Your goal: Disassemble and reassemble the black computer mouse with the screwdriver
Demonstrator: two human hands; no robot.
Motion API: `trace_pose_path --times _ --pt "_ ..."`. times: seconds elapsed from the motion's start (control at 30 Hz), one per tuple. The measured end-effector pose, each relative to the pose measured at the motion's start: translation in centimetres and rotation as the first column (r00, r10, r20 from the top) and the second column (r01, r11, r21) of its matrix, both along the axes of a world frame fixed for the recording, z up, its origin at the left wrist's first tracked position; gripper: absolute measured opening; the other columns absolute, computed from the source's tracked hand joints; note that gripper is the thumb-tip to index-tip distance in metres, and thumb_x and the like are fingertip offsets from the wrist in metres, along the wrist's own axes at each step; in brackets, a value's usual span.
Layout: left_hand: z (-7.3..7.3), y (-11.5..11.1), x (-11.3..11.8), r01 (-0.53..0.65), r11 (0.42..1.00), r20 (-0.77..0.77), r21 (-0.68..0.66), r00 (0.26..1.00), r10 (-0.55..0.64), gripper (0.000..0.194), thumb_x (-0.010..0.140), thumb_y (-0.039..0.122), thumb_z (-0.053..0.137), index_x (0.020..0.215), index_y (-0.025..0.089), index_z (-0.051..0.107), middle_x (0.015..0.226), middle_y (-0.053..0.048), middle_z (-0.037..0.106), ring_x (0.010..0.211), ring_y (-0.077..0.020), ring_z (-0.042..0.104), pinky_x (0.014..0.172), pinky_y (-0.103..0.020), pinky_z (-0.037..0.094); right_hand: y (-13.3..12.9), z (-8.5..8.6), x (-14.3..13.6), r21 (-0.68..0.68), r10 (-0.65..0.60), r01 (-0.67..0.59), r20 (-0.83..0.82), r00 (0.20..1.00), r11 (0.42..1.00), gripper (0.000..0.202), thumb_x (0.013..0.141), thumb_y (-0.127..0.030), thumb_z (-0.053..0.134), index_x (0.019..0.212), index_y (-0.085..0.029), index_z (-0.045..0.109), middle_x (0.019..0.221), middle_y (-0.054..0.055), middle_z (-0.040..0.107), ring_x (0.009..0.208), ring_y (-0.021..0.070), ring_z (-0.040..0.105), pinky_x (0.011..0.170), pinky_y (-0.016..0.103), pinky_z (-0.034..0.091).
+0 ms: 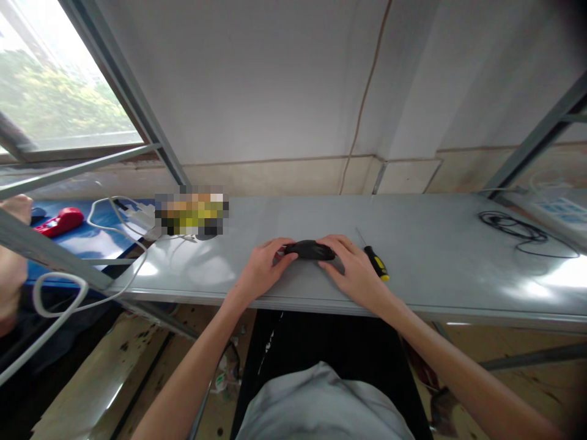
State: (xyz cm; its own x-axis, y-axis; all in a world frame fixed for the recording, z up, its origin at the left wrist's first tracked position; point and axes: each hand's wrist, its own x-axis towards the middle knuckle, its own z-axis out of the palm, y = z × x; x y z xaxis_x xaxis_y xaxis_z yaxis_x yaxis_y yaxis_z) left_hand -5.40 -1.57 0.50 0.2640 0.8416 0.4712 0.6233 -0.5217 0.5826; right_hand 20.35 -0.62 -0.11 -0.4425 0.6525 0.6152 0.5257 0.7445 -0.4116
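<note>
Where the person's two hands come close together, a smooth, elongated, rounded black object (310, 250) lies between them. The left hand (267, 269) grips its left end, fingers curled round the far side and thumb in front; the right hand (352, 264) pinches the other end in much the same way. Beneath both hands runs a long, smooth grey table (284, 214) — whether the black object rests on it or is held just above, I can't tell. Just beside the right hand, on its outer side, lies a black-and-yellow-handled screwdriver (376, 264), its thin shaft pointing away from the person. Out beyond the left hand sit a white plug-like block (144, 217) and a thick, looping white cable (59, 277). Well to the right of the right hand rests a loose coil of thin black cord (509, 227). Far past the left hand, a red object (65, 221) lies on a glossy blue surface (64, 256), near another person's bare limb (11, 287) — and beyond both hands rises a pale wall (275, 79).
</note>
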Motion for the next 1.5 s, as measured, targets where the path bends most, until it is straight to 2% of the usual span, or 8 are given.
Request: trace_pose_path --times 0.27,0.37,0.6,0.87,1.0,1.13,1.37,1.5 --pt "-0.2 0.0 -0.2 -0.012 1.000 -0.060 -0.004 0.998 0.012 0.033 0.112 0.033 0.050 0.142 0.024 0.062 0.101 -0.003 0.078 0.087 -0.0190 0.074 0.088 -0.031 0.059 0.0 0.2 0.2 -0.142 -0.036 0.023 -0.096 0.995 0.990 0.035 0.102 -0.024 0.062 0.136 -0.025 0.058 0.124 0.011 0.071 0.089 0.0231 0.075 0.085 0.044 0.066" --pt "-0.1 -0.1 -0.2 0.007 1.000 -0.079 -0.011 0.997 -0.008 0.036 0.111 0.032 0.052 0.146 0.025 0.059 0.115 -0.006 0.077 0.094 -0.0201 0.074 0.090 -0.033 0.059 0.0 0.4 0.1 -0.161 -0.056 0.039 -0.104 0.993 0.986 0.029 0.101 -0.027 0.062 0.130 -0.025 0.061 0.120 0.010 0.072 0.080 0.0215 0.073 0.082 0.044 0.065" --pt "-0.1 -0.3 0.4 0.066 0.998 -0.130 -0.013 0.989 -0.068 0.055 0.099 0.040 0.076 0.147 0.026 0.054 0.137 -0.010 0.066 0.125 -0.0279 0.067 0.112 -0.044 0.055 0.2 0.6 0.1 -0.173 -0.070 0.055 -0.083 0.994 0.983 0.016 0.102 -0.028 0.062 0.116 -0.022 0.067 0.109 0.008 0.074 0.077 0.0205 0.071 0.078 0.039 0.062" --pt "0.1 -0.2 1.5 0.091 0.996 -0.279 0.011 0.957 -0.084 0.061 0.097 0.047 0.079 0.146 0.023 0.052 0.135 -0.013 0.063 0.125 -0.0327 0.065 0.110 -0.048 0.053 0.2 1.5 0.0 -0.165 -0.069 0.063 -0.031 0.997 0.984 0.020 0.105 -0.027 0.056 0.118 -0.021 0.070 0.112 0.010 0.073 0.084 0.0218 0.072 0.085 0.040 0.060" --pt "0.4 -0.1 2.5 0.041 0.998 -0.334 0.041 0.942 -0.025 0.067 0.095 0.057 0.079 0.147 0.026 0.053 0.138 -0.013 0.066 0.129 -0.0359 0.064 0.113 -0.054 0.046 1.2 3.7 2.0 -0.190 -0.060 0.083 0.120 0.991 0.978 0.025 0.102 -0.031 0.060 0.121 -0.022 0.074 0.102 0.008 0.073 0.077 0.0208 0.069 0.083 0.038 0.057" --pt "0.6 0.5 4.1 -0.008 0.998 -0.365 0.067 0.930 0.032 0.053 0.098 0.055 0.074 0.141 0.026 0.059 0.131 -0.010 0.071 0.124 -0.0349 0.066 0.119 -0.059 0.035 2.0 5.0 6.0 -0.244 -0.149 0.238 0.335 0.930 0.940 0.031 0.103 -0.040 0.060 0.121 -0.020 0.076 0.083 0.006 0.073 0.075 0.0236 0.069 0.079 0.036 0.053" --pt "0.8 1.4 6.6 -0.007 1.000 -0.358 0.030 0.933 0.017 0.047 0.097 0.053 0.076 0.133 0.025 0.064 0.125 -0.009 0.069 0.117 -0.0326 0.067 0.105 -0.049 0.047 1.7 4.1 10.7 -0.374 -0.165 0.378 0.491 0.855 0.847 0.039 0.100 -0.049 0.063 0.121 -0.019 0.073 0.073 0.003 0.074 0.067 0.0235 0.070 0.066 0.033 0.048" --pt "0.8 1.3 7.4 -0.035 0.998 -0.385 0.043 0.922 0.049 0.050 0.097 0.052 0.077 0.136 0.025 0.062 0.126 -0.010 0.066 0.118 -0.0335 0.065 0.104 -0.050 0.048 1.8 3.7 10.6 -0.327 -0.183 0.390 0.515 0.837 0.861 0.037 0.098 -0.047 0.067 0.117 -0.017 0.075 0.073 0.004 0.076 0.066 0.0232 0.071 0.066 0.033 0.049"
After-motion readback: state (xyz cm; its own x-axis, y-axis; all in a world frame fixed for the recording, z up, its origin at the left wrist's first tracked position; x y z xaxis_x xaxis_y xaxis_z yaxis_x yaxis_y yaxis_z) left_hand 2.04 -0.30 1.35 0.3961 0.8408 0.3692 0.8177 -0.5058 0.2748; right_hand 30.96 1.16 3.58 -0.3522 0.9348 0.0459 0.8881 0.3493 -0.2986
